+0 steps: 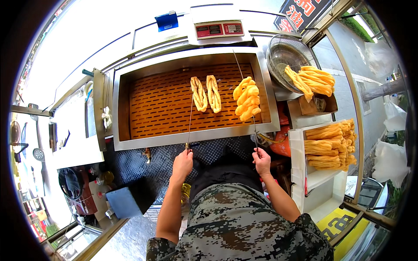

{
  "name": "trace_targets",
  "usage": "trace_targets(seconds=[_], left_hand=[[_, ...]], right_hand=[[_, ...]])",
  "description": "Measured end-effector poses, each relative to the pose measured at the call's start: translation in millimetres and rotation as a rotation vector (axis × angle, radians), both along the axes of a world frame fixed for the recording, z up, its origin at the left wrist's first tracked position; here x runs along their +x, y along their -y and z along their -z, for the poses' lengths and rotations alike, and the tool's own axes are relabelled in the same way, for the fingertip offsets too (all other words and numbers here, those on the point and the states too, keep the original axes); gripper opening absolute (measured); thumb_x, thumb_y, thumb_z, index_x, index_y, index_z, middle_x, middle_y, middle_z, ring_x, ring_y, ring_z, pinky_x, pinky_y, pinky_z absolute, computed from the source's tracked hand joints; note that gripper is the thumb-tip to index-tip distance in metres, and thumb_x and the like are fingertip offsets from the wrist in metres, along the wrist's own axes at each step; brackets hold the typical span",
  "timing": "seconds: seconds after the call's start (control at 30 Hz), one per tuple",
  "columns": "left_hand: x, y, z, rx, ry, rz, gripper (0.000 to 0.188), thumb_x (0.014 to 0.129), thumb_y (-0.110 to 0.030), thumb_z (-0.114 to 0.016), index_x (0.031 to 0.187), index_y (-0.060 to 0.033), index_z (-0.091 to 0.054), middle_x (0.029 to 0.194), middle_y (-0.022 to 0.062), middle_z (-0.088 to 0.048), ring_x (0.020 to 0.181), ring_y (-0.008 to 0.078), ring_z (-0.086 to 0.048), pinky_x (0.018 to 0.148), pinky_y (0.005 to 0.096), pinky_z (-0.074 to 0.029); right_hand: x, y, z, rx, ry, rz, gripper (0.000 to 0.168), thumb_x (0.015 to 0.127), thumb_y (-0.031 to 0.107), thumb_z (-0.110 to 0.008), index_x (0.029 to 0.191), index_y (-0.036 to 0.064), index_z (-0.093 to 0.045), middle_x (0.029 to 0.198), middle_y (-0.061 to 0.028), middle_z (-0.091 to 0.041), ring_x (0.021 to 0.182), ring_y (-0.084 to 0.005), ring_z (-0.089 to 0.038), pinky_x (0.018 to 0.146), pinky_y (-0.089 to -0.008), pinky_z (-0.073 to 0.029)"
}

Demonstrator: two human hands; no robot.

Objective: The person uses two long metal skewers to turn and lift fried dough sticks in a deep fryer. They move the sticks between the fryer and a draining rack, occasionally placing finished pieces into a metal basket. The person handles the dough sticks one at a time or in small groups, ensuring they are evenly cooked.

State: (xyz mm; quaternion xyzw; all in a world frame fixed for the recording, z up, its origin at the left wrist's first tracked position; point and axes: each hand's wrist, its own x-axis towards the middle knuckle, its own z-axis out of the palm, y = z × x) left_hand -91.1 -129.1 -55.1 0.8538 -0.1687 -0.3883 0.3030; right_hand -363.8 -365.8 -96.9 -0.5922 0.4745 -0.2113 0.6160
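My left hand (183,163) grips the near end of a thin metal rod (190,122), which reaches over the fryer's rim to two pale fried dough sticks (214,94) in the oil. My right hand (262,162) holds a second thin metal rod (237,63), which passes by a group of twisted golden dough sticks (247,99) at the right side of the fryer. The steel deep fryer (196,135) holds brown oil above a slotted plate. Where the rods touch the dough is partly hidden.
A wire strainer basket (284,49) with fried dough stands back right. Below it, a white plastic crate (297,156) holds stacked dough sticks (326,143). A digital scale (219,30) sits behind the fryer. An orange-red container (281,142) is near my right hand, a dark box (125,200) at lower left.
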Motion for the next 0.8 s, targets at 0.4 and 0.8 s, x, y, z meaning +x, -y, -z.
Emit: trace_targets(seconds=[0.4,0.8], left_hand=[[17.0,4.7,-27.7,-0.483,-1.068,-0.506,0.037,0.104,-0.033,-0.038,0.129,-0.0086,-0.051,0.073,0.0048,-0.06,0.051,0.0107,-0.053,0.042,0.0253,-0.046],[22.2,18.7,-37.1,-0.096,-0.429,-0.282,0.034,0.102,-0.026,-0.038,0.123,-0.0048,-0.054,0.066,0.0049,-0.057,0.045,0.012,-0.052,0.04,0.0271,-0.044]], right_hand=[[-1.2,2.9,-0.1,-0.028,-0.017,-0.017,0.021,0.089,0.009,-0.066,0.107,-0.002,-0.065,0.072,0.0045,-0.057,0.057,-0.0021,-0.05,0.05,-0.0198,-0.044],[-1.6,-1.0,2.1,0.012,0.002,-0.007,0.021,0.09,0.009,-0.065,0.108,-0.002,-0.064,0.074,0.004,-0.058,0.058,-0.0024,-0.05,0.051,-0.0196,-0.045]])
